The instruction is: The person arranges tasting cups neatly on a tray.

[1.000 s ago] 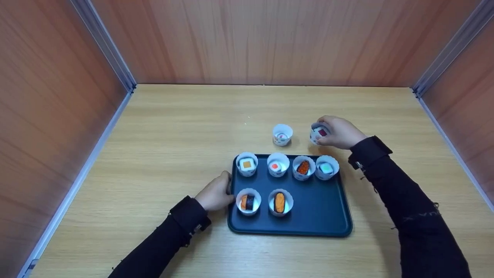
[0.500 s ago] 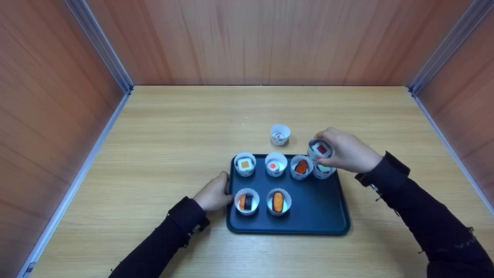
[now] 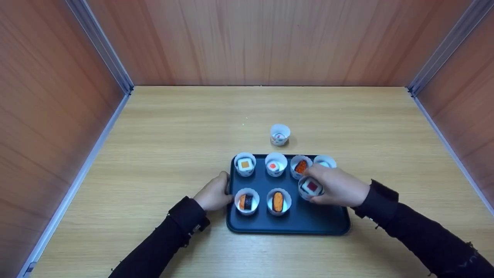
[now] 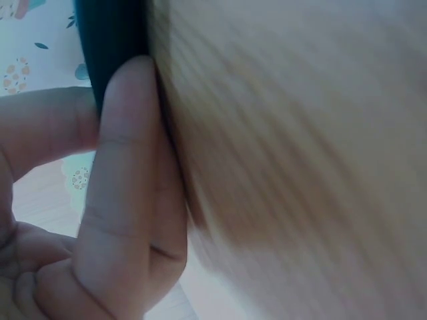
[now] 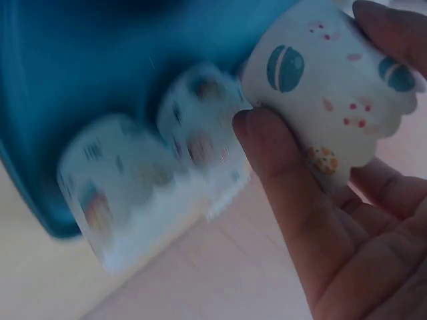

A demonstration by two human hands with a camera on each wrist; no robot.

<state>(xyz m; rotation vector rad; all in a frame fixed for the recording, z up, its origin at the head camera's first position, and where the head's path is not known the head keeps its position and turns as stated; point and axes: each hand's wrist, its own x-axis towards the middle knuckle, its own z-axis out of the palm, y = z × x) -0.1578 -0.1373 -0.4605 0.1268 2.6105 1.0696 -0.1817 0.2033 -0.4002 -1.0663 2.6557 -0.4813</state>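
Observation:
My right hand (image 3: 341, 187) grips a paper cup (image 5: 313, 87) by its sides, over the middle of the dark tray (image 3: 293, 224). Inside that cup lies a white sushi piece (image 3: 311, 187) with a dark red centre. My left hand (image 3: 213, 193) pinches the tray's left edge; the left wrist view shows the fingers (image 4: 127, 133) along the rim. At the front of the tray stand a cup with an orange and black sushi piece (image 3: 246, 202) and one with an orange piece (image 3: 278, 202). The held cup is just right of these.
Across the tray's back edge stands a row of several filled cups, from one with a yellow-centred piece (image 3: 244, 165) to one partly behind my right hand (image 3: 325, 160). Behind the tray, another cup (image 3: 280, 134) stands on the wooden table (image 3: 173, 127). Wood panels (image 3: 247, 42) enclose the table.
My right hand has carried the cup from the table behind the tray, forward past the back row, to above the tray's middle. My left hand stays at the tray's edge.

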